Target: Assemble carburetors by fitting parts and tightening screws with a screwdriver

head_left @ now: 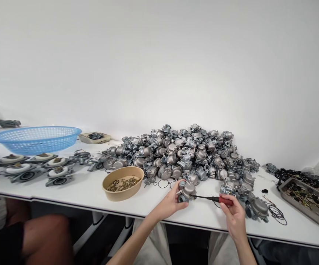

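Head view, carburetor [188,190] in left hand [171,202]

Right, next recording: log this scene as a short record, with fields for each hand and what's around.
Left hand: grips a metal part
Right hand: holds a red-handled screwdriver, shaft pointing at the metal part
Tip contact: cannot tell exactly where
Behind: large pile of similar parts
To the left: tan tub of small pieces; blue basket beyond
Far right: metal tray of mixed bits
Surface: white table
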`<state>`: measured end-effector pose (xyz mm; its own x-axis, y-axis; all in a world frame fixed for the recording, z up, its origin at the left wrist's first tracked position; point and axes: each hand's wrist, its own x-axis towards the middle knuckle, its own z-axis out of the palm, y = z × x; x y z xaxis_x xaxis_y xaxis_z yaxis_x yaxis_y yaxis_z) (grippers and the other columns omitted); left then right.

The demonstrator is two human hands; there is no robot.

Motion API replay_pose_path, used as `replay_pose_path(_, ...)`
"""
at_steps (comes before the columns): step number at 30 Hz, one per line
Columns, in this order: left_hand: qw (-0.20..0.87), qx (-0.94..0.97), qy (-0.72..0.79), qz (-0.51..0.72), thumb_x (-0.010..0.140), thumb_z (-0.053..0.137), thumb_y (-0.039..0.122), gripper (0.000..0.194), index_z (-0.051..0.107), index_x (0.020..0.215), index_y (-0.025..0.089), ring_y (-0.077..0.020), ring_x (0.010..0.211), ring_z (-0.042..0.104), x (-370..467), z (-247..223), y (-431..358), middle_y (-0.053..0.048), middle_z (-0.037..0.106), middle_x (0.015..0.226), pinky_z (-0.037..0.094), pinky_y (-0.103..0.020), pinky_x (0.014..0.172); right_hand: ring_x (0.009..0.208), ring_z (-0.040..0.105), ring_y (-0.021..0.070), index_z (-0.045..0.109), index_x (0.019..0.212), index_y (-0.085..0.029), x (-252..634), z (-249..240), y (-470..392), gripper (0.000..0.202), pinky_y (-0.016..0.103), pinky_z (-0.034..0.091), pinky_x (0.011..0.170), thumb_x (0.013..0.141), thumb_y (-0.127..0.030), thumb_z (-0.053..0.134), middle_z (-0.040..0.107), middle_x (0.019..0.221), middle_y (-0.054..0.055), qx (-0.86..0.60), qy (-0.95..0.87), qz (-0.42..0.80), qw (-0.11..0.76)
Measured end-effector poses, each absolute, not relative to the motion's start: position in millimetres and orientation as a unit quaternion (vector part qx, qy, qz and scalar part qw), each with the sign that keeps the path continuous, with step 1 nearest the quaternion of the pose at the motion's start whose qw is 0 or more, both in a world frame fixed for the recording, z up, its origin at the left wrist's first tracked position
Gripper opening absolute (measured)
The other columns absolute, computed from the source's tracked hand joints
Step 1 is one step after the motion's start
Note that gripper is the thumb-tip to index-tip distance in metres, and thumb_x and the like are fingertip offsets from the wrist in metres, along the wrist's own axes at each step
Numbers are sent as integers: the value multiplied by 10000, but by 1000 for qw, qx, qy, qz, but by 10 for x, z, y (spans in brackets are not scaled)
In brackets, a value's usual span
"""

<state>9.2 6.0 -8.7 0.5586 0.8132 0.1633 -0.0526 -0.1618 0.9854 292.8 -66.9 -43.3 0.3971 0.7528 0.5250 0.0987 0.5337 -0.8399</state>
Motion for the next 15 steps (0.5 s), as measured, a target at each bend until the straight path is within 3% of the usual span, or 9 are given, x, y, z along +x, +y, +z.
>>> replay_pose_path(9, 575, 672, 287, 367, 763, 861, 384, 932, 308, 1504, 272, -295, 1251, 620, 83, -37, 35, -150, 567, 1458, 440, -459, 1112, 963, 749, 300, 774, 885, -226, 2898, -352, -684, 288, 400, 625, 816, 765, -457, 896, 764, 1071, 130, -410, -507, 216, 727)
replay_pose_path(15, 573, 672, 284, 372, 775, 862, 407, 938, 300, 1514, 273, -302, 1267, 617, 82, -63, 50, -161, 551, 1482, 436, -473, 1119, 949, 754, 409, 816, 935, -339, 2921, -332, -684, 193, 600, 590, 826, 783, -439, 879, 794, 1034, 187, -436, -497, 217, 719)
